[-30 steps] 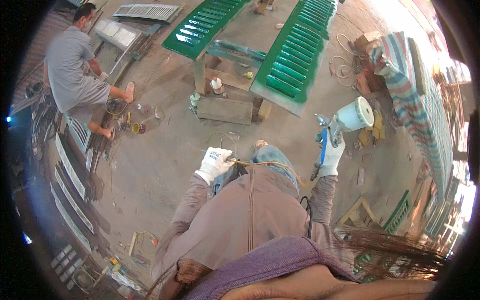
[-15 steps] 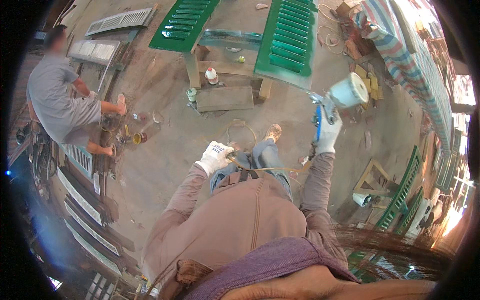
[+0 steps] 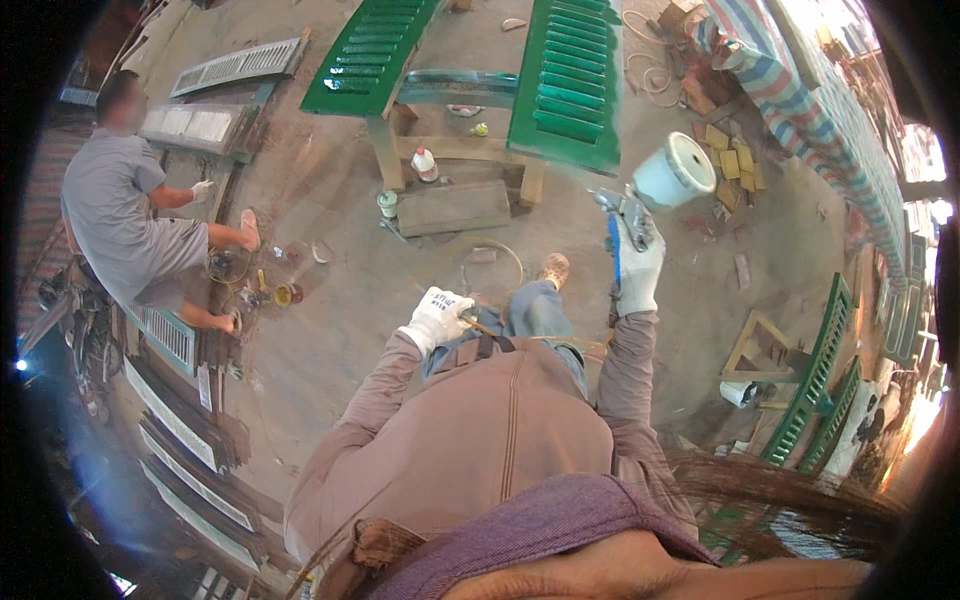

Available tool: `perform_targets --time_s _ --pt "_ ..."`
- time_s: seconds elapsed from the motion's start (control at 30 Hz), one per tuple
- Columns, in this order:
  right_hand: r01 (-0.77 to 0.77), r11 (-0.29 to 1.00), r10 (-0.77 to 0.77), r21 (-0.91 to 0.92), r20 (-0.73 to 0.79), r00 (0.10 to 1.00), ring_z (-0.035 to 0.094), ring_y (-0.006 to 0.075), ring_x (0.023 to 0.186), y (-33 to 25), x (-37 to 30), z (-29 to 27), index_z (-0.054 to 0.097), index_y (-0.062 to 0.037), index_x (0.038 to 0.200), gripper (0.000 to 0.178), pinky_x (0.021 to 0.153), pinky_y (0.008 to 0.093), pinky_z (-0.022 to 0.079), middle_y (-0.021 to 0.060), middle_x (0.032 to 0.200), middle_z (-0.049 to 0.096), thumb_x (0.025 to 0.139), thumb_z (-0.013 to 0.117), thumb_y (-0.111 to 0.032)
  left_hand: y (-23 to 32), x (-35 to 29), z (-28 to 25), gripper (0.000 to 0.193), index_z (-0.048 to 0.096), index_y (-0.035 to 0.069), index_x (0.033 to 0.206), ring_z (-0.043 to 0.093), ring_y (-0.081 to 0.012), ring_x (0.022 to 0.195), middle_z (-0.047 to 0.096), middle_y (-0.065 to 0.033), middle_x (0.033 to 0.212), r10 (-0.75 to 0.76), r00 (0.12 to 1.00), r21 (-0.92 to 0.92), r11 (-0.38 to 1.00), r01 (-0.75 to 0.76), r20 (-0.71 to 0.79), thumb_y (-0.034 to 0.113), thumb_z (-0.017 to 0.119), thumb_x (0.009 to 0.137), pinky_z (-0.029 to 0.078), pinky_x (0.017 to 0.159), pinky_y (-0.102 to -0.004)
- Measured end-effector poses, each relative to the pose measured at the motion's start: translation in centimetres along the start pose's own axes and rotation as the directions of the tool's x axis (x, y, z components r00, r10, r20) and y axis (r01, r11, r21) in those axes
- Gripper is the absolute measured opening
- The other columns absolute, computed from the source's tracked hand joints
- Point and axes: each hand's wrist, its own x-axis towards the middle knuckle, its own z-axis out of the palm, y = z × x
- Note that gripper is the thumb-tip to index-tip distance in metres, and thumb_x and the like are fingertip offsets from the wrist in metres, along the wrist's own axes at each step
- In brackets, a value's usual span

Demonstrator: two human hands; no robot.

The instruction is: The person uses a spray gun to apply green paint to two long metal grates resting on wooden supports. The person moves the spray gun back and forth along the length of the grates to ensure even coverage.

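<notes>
- Spray gun [image 3: 628, 212] with a white paint cup [image 3: 675, 172] on top, held up in the right hand [image 3: 636, 262]; white work glove with a blue edge, fingers wrapped closed around the gun's grip.
- Gun sits just off the near right corner of the right green shutter [image 3: 566, 80], cup tilted, its open rim facing up-right.
- Left hand [image 3: 437, 317], also in a white glove, closed on a thin hose [image 3: 480, 327] that runs across the person's waist; hand sits just above the brown jacket [image 3: 470, 440].
- Person's jeans leg and one foot [image 3: 553, 268] show between the two hands, standing on the concrete floor [image 3: 340, 300].
- Two green louvred shutters lie flat on a wooden trestle [image 3: 455, 150]: left green shutter [image 3: 368, 55] and the right one, a gap between them.
- Under the trestle on the floor: a white bottle with a red cap [image 3: 425, 162], a small jar [image 3: 387, 204], a flat board [image 3: 453, 207].
- Another person [image 3: 125, 215] in grey crouches at the left, gloved hand out, small tins [image 3: 285, 294] by their feet.
- Pale unpainted shutters [image 3: 235, 65] lie on the floor at top left; more stacked along the left edge.
- More green shutters [image 3: 815, 385] lean at the right, wood offcuts [image 3: 725, 145] and a striped tarp [image 3: 790, 90] beyond the gun.
</notes>
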Motion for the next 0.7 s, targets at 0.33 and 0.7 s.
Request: perform_targets --time_s 0.33,0.7 --pt "-0.053 0.979 0.085 0.195 -0.16 0.983 0.062 0.0081 0.065 -0.4 -1.2 -1.4 0.065 -0.0018 0.108 0.02 0.055 0.0238 0.05 0.0011 0.083 0.066 0.09 0.067 -0.011 -0.2 0.0 -0.9 0.025 0.07 0.014 0.096 0.066 -0.0308 0.081 0.07 -0.0101 0.083 0.004 0.997 0.008 1.0 -0.004 0.083 0.031 0.067 0.078 0.047 0.076 -0.0415" --pt "-0.075 0.997 0.077 0.021 -0.149 0.986 0.061 0.0072 0.074 -3.3 -3.7 -8.8 0.059 -0.0033 0.129 0.039 0.063 0.0229 0.05 0.0019 0.099 0.068 0.091 0.064 -0.007 2.3 3.9 -0.1 0.021 0.07 0.013 0.091 0.066 -0.0333 0.078 0.069 -0.0133 0.08 0.154 0.985 -0.068 0.987 -0.149 0.078 0.029 0.067 0.077 0.049 0.069 -0.0419"
